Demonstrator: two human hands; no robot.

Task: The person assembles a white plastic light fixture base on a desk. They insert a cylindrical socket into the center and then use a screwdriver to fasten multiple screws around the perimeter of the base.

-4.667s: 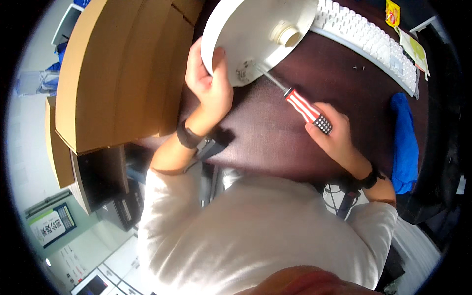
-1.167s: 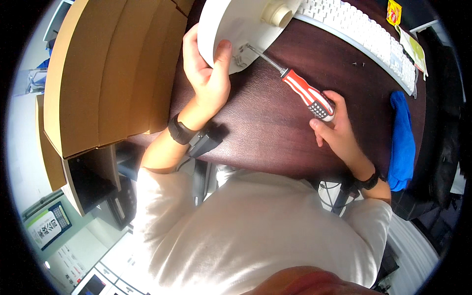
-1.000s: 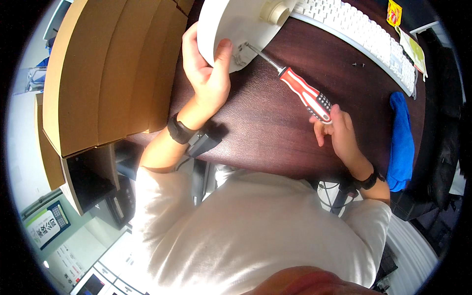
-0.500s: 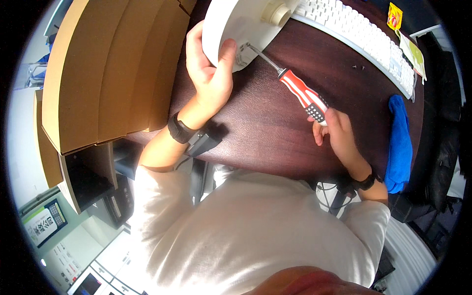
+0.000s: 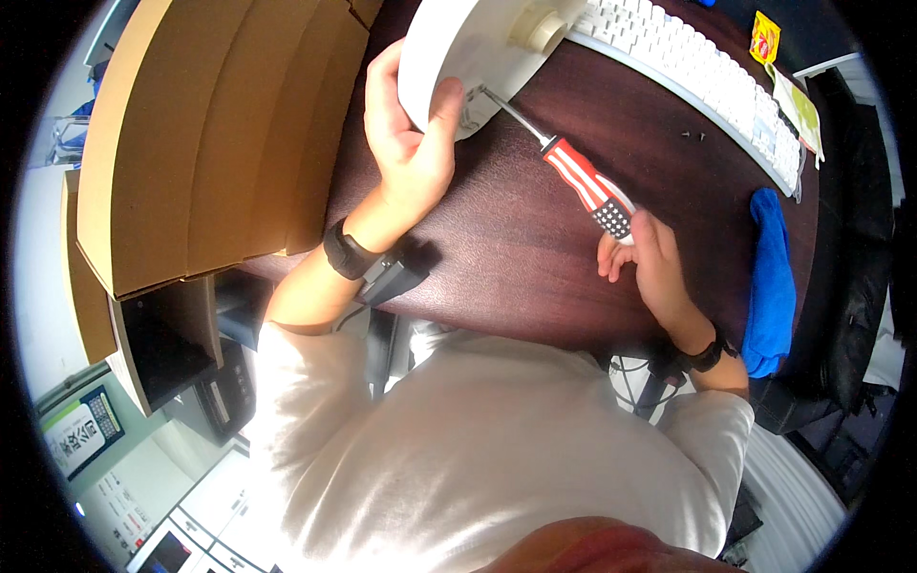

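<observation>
My left hand (image 5: 413, 143) grips the edge of a white, dish-shaped plastic part (image 5: 432, 57) with a cream round collar on its inner side, its thumb on the inside face. The part is tilted up over the desk, and its upper end runs out of view. In my right hand (image 5: 653, 260) is the end of a screwdriver (image 5: 585, 181), held between thumb and fingers. Its handle is red and white striped, with a star-patterned dark section. The metal shaft reaches up-left, and its tip meets the white part near small fittings beside my left thumb; the exact contact is too small to tell.
Beyond the hands a white keyboard (image 5: 683, 72) lies at an angle on the dark desk (image 5: 516, 258). Two tiny screws (image 5: 693, 135) rest near it. A blue cloth (image 5: 770, 286) drapes at the right edge, a yellow packet (image 5: 764, 38) lies farther back, and cardboard boxes (image 5: 220, 143) stand at left.
The screwdriver handle has turned slightly in my right hand, showing more of its star pattern. My left hand and the white part keep nearly the same place.
</observation>
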